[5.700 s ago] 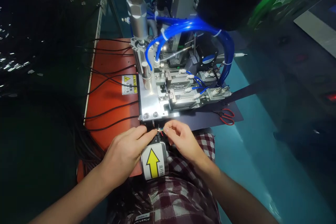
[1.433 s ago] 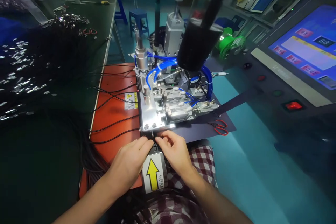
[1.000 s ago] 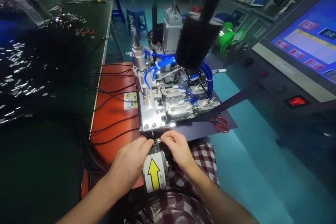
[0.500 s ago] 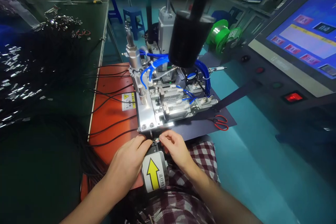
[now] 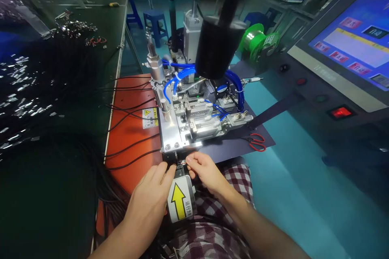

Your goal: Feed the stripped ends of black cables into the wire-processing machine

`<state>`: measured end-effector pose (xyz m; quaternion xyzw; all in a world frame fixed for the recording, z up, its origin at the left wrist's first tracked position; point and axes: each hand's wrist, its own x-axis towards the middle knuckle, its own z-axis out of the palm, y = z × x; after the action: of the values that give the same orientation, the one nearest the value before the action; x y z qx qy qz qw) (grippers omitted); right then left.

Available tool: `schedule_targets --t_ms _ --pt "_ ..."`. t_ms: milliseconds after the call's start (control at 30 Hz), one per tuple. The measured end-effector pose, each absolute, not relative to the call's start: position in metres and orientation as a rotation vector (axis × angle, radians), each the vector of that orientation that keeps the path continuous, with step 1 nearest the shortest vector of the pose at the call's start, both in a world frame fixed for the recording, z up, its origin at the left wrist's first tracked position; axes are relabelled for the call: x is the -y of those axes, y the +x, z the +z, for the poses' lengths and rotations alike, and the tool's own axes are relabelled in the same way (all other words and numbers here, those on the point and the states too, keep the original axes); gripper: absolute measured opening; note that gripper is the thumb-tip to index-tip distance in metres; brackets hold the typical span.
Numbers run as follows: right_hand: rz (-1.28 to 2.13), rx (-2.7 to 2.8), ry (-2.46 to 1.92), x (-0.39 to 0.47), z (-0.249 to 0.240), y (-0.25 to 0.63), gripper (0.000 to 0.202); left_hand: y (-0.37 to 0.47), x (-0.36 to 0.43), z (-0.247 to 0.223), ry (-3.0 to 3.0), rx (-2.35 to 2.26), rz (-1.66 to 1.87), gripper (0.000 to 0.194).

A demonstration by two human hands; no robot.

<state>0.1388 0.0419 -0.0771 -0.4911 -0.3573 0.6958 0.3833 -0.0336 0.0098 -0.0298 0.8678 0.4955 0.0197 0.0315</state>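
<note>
My right hand (image 5: pixel 206 173) pinches a small shiny metal piece (image 5: pixel 183 162) between thumb and fingertips, at the front edge of the machine (image 5: pixel 174 133). Too little of the piece shows to tell its kind. Beside it on the left, my left hand (image 5: pixel 154 194) has its fingers bent and its fingertips at the machine's black feed end (image 5: pixel 180 171); what they hold, if anything, is hidden. Just below both hands sits a white plate with a yellow arrow (image 5: pixel 180 202). Black cables (image 5: pixel 133 160) run into the machine's left side over an orange-red surface (image 5: pixel 129 129).
Red-handled scissors (image 5: pixel 257 142) lie on the dark base to the right. A black lamp-like cone (image 5: pixel 219 46) hangs over the machine. A control screen (image 5: pixel 349 44) stands at right. On the left, a dark bench (image 5: pixel 112 20) carries a heap of black cables (image 5: pixel 39 85) with shiny ends.
My left hand has drawn back slightly toward me and right, its fingers lifting off the machine's edge a little. My right hand stays nearly in place, still pinching.
</note>
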Motion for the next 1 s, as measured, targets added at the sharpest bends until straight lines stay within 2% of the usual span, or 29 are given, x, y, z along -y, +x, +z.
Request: schedule_targets --t_ms 167,400,567,700,833,933,1000 --pt "1.802 0.890 -1.223 -0.043 -0.078 0.137 0.033 -0.031 -0.013 -0.027 2.542 -1.484 0.054 0.043" --pt "1.680 0.907 -1.240 -0.039 -0.080 0.131 0.035 -0.029 -0.018 -0.034 2.367 -1.331 0.347 0.040" --pt "1.690 0.839 -1.214 -0.037 -0.083 0.129 0.033 -0.028 -0.020 -0.040 2.299 -1.331 0.394 0.037" --pt "1.771 0.780 -1.167 -0.036 -0.084 0.127 0.036 -0.023 -0.021 -0.038 2.310 -1.384 0.311 0.040" --pt "1.796 0.814 -1.152 -0.036 -0.084 0.128 0.037 -0.027 -0.006 -0.044 2.191 -1.482 0.478 0.043" --pt "1.802 0.833 -1.143 -0.036 -0.085 0.129 0.037 -0.038 0.018 -0.057 2.181 -1.710 0.560 0.047" --pt "1.798 0.836 -1.143 -0.036 -0.086 0.130 0.038 -0.046 0.034 -0.064 2.238 -1.884 0.479 0.051"
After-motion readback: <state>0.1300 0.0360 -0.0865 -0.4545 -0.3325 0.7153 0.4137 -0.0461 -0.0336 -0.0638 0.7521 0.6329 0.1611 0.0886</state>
